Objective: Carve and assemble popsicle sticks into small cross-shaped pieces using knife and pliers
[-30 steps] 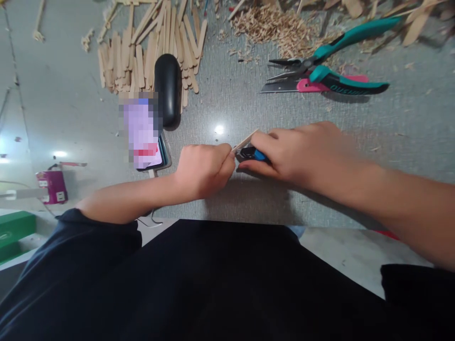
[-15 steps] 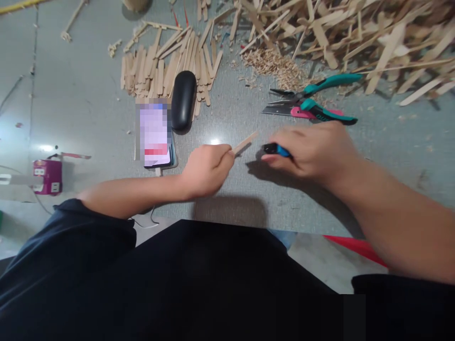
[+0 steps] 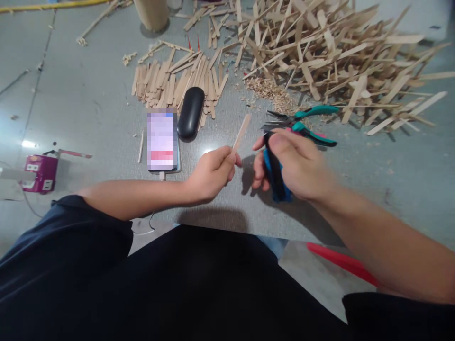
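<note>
- Worktop (image 3: 88, 132): grey, strewn with wood shavings (image 3: 270, 92); pale floor (image 3: 296, 265) beyond the near edge.
- Left hand (image 3: 211, 173): fingers closed on a wooden stick (image 3: 241, 131), its free end projecting.
- Right hand (image 3: 296, 163): fingers loosely curled round a blue-and-black tool (image 3: 274, 175), apart from the stick.
- Black case (image 3: 191, 113): closed, contents hidden.

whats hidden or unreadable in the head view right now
All in the head view:
- Wooden stick: lower end hidden by the left hand.
- Blue-and-black tool: partly covered by the right hand.
- Phone screen: pixelated, unreadable.
- Beige cylinder: cut off by the top edge.
</note>
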`<state>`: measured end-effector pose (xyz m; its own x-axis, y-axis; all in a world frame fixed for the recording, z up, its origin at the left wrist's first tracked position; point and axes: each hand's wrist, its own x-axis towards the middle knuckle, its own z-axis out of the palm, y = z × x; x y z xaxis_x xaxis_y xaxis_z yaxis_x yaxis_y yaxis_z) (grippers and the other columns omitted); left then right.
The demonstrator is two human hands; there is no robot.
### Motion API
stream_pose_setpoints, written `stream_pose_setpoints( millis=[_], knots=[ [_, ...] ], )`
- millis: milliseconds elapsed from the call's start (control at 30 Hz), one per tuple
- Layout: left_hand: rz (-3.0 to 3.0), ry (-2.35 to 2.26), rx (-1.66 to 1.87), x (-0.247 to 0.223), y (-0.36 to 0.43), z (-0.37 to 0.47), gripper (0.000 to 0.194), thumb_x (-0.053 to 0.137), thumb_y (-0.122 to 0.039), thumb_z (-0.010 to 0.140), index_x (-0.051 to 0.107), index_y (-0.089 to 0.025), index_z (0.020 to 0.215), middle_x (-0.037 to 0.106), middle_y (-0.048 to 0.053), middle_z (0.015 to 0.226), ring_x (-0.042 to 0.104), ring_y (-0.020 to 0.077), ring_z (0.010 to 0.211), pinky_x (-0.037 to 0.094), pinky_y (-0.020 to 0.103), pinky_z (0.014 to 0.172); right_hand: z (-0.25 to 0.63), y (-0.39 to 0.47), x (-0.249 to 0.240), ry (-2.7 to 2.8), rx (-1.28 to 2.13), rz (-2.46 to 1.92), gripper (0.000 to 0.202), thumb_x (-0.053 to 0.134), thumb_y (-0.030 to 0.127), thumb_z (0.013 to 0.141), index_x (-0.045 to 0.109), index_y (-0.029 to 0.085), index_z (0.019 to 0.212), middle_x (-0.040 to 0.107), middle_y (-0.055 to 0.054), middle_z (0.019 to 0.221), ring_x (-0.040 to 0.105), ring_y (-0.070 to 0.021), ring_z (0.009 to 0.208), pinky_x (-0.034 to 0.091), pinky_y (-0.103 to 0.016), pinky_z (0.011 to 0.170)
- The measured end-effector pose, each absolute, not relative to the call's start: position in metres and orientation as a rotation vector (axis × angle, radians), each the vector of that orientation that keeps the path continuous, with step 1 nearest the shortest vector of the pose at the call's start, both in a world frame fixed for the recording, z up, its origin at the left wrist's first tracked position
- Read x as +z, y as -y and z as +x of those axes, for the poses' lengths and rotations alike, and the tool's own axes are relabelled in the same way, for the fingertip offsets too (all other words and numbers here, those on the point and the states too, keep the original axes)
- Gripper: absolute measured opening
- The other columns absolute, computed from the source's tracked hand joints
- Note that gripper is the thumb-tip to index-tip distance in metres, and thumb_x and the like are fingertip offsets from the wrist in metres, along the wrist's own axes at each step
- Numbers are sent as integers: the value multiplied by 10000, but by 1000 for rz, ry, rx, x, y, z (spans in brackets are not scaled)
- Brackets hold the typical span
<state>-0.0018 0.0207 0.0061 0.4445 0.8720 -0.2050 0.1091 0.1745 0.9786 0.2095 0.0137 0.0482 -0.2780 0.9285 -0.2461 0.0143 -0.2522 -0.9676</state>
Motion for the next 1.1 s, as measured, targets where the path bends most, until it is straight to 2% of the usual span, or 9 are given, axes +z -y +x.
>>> stream_pose_setpoints(
  millis=[133,233,300,533,700,767,900,1000,1100],
  knots=[
    [1384,-1009,661,10,-20,-5,403,484,-346,1190,521,-239,804,574,-35,662,518,101,599,419,265,610,192,-18,45,1124,1639,-1246,533,935,706,933,592,298,962,640,74,662,676,-174,424,517,-302,379],
    [1504,-1026,595,12,-20,-7,465,452,-436,1194,507,-244,774,586,-19,669,526,111,605,422,277,620,188,-18,41,1040,1430,-1298,483,1027,525,865,604,292,885,582,91,599,613,-145,386,487,-288,372],
    [1586,-1014,502,15,-20,-8,453,447,-448,1185,511,-243,786,601,-15,685,542,118,613,433,282,634,190,-16,40,1057,1405,-1307,442,1024,490,863,641,274,827,607,66,600,612,-140,400,483,-287,379],
    [1832,-1009,327,16,-21,-11,350,449,-423,1170,700,-219,1036,741,15,811,678,166,734,487,309,732,200,-11,41,1092,1524,-1345,491,1046,579,844,691,241,823,623,57,552,605,-140,392,488,-278,393],
    [1815,-984,486,7,-20,-14,416,430,-460,1190,715,-198,1038,775,49,871,684,158,742,522,295,724,206,-11,33,1013,1632,-1308,658,873,876,892,593,281,915,674,49,672,698,-182,485,533,-307,417],
    [1757,-988,527,6,-20,-15,386,456,-434,1187,716,-193,1034,756,35,839,656,139,714,518,277,706,209,-11,29,1067,1567,-1324,668,788,914,940,569,286,891,679,31,696,718,-189,559,546,-316,470],
    [1702,-959,549,8,-23,-16,316,497,-363,1168,719,-182,1035,731,15,804,626,115,681,466,256,652,211,-10,28,1329,1350,-1399,567,698,729,1108,615,262,798,644,12,650,621,-146,594,516,-309,585],
    [1671,-961,591,10,-25,-16,295,499,-343,1163,699,-184,1014,684,-11,756,595,105,656,449,255,640,210,-8,29,1327,1570,-1375,401,659,529,1130,643,254,838,636,26,625,589,-141,521,462,-308,519],
    [1669,-970,602,11,-26,-13,310,494,-355,1164,682,-190,981,601,-52,682,536,96,602,430,260,630,207,-6,28,1268,1804,-1306,309,645,481,1099,663,242,905,630,37,624,585,-143,485,454,-300,479]
  ],
)
